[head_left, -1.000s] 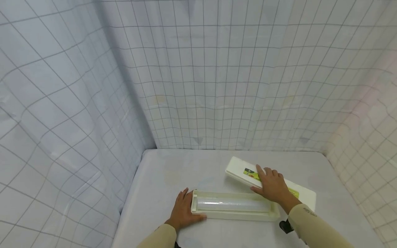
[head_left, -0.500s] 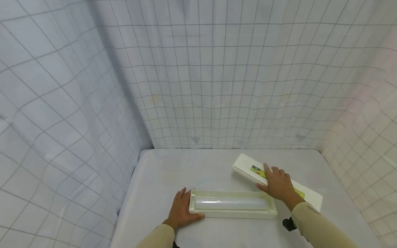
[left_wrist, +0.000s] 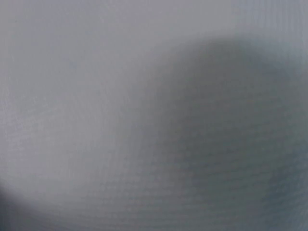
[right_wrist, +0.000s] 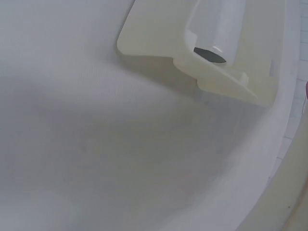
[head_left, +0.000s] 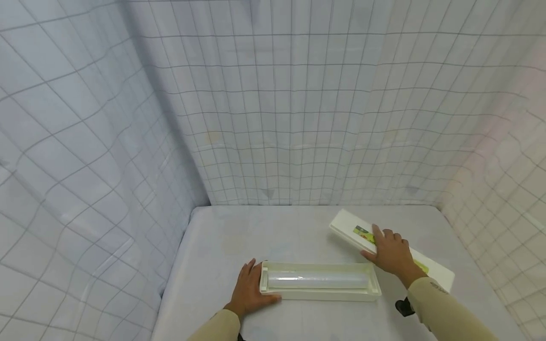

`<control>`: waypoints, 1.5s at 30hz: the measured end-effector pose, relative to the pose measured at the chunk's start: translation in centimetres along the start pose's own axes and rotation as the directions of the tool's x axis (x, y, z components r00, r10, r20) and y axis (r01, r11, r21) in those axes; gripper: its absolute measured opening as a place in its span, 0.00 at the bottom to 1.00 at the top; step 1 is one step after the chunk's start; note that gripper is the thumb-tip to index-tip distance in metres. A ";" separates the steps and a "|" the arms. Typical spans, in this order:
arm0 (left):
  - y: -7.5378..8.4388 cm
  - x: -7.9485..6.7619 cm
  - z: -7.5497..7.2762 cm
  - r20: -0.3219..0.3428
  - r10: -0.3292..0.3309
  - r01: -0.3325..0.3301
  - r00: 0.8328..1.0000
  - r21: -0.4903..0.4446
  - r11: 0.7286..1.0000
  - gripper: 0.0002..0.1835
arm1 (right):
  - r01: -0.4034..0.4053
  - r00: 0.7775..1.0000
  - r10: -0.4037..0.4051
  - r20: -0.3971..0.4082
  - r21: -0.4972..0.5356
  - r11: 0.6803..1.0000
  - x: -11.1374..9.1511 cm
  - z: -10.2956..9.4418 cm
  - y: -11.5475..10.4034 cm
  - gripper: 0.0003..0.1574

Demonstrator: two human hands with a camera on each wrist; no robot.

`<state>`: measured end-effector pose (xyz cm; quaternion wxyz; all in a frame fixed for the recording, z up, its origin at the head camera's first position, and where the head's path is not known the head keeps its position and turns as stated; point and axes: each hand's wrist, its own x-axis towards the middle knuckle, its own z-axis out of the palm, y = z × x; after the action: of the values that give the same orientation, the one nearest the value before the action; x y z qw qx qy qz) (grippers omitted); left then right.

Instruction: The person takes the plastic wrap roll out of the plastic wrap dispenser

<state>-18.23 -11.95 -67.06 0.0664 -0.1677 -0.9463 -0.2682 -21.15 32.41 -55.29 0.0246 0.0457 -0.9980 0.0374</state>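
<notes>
A long cream plastic-wrap dispenser box [head_left: 324,296] lies lengthwise on the white-covered table, its top off, with a shiny film roll [head_left: 317,279] inside. My left hand [head_left: 251,289] holds its left end, thumb along the near side and fingers behind the corner. To the right, my right hand [head_left: 392,253] grips the white lid [head_left: 441,274], thumb at the near edge and fingers over the top. That lid is tilted, apart from the box, with yellow-green labels partly under the hand. The right wrist view shows the box's right end [right_wrist: 149,33] and the roll's dark open core.
A white cloth covers the table [head_left: 239,232]. Grid-patterned white curtains [head_left: 294,118] stand at the back and both sides. The left wrist view holds only a blurred pale surface with a dark shadow.
My right hand has carried the lid to the right, away from the dispenser box, whose right end now shows uncovered. The left hand stays at the box's left end.
</notes>
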 end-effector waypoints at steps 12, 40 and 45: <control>0.2 -0.2 -0.2 -0.014 0.012 -0.012 1.000 -0.018 1.000 0.57 | -0.032 0.999 0.032 -0.008 -0.007 0.999 -1.2 -0.1 3.0 0.60; 0.5 -0.1 -0.4 0.001 -0.005 0.005 1.000 -0.036 0.999 0.57 | -0.301 0.946 0.287 0.149 0.079 0.950 -4.3 1.8 9.0 0.66; 0.6 -0.1 -0.5 0.020 -0.020 0.021 1.000 -0.053 0.998 0.57 | -0.370 0.916 0.350 0.196 0.078 0.926 -5.4 2.6 10.1 0.68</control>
<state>-17.90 -11.77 -66.38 0.0497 -0.1622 -0.9412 -0.2921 -16.85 42.72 -58.89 -0.0749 -0.1343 -0.9837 0.0935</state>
